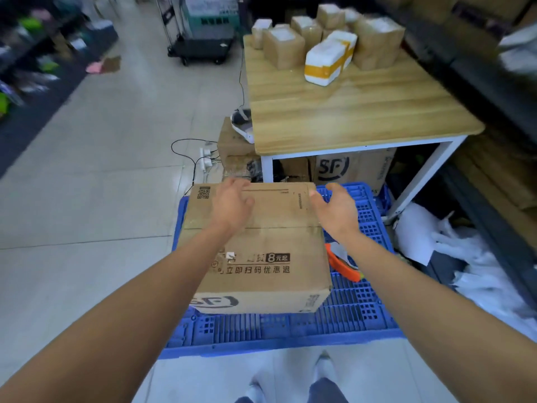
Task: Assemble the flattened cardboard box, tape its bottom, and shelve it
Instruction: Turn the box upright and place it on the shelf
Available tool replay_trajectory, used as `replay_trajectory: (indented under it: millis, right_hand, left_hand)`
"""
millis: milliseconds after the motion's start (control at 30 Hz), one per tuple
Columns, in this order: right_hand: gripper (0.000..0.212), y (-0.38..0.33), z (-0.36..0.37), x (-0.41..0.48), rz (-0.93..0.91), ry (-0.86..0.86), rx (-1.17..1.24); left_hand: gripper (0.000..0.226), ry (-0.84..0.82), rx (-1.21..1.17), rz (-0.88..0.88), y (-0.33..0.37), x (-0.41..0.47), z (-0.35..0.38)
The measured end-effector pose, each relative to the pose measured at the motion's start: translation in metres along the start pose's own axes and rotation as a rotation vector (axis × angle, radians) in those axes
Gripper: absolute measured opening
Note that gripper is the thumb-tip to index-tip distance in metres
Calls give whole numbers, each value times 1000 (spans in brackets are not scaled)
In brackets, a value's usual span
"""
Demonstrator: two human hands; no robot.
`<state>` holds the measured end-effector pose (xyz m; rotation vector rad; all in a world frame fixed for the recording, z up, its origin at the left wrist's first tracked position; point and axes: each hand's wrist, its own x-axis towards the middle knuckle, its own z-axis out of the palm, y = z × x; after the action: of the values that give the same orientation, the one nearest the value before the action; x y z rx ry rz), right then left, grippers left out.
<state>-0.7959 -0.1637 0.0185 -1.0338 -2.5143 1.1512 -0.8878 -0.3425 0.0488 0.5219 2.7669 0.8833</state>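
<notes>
An assembled brown cardboard box point(270, 257) with black print stands on a blue plastic pallet point(290, 327). Its two upper flaps are closed and meet at a seam across the middle. My left hand point(232, 205) lies flat on the far flap, fingers spread toward the far edge. My right hand point(334, 207) hovers at the box's far right corner, fingers apart, the thumb touching the edge. An orange tape dispenser point(345, 266) lies on the pallet just right of the box, partly hidden by my right forearm.
A wooden table point(348, 112) with white legs stands beyond the pallet, carrying several taped parcels point(328, 39). Cardboard boxes point(348, 167) sit under it. Dark shelving point(479, 68) runs along the right, crumpled white paper point(465, 251) below. Power strips point(205, 159) and cables lie on the floor; a black cart point(203, 48) stands far back.
</notes>
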Motion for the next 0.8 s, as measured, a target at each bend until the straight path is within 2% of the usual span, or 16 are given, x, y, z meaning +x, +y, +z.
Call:
replay_trajectory:
  millis: [133, 233, 300, 367, 433, 533, 733, 800]
  right_hand:
    - [75, -32, 25, -26, -55, -94, -162]
    - [96, -45, 44, -41, -66, -132, -328]
    - [105, -47, 52, -45, 21, -118, -418]
    - [114, -43, 54, -44, 196, -106, -408]
    - [123, -38, 53, -40, 353, -111, -305]
    - [125, -35, 53, -34, 406, -112, -276]
    - [129, -35, 49, -22, 530, -164, -229]
    - [133, -34, 47, -18, 550, -193, -226]
  left_hand:
    - [56, 95, 140, -235, -36, -2, -27]
    - [84, 40, 139, -436, -62, -4, -32]
    - [98, -22, 55, -517, -77, -4, -30]
    - [95, -93, -104, -572, -91, -5, -29]
    - [77, -141, -215, -570, -101, -5, -27]
    - [63, -160, -298, -544, -108, -5, -23]
    - [64, -237, -412, -578, -114, -1, -24]
    - [72, -241, -440, -600, -113, -1, -24]
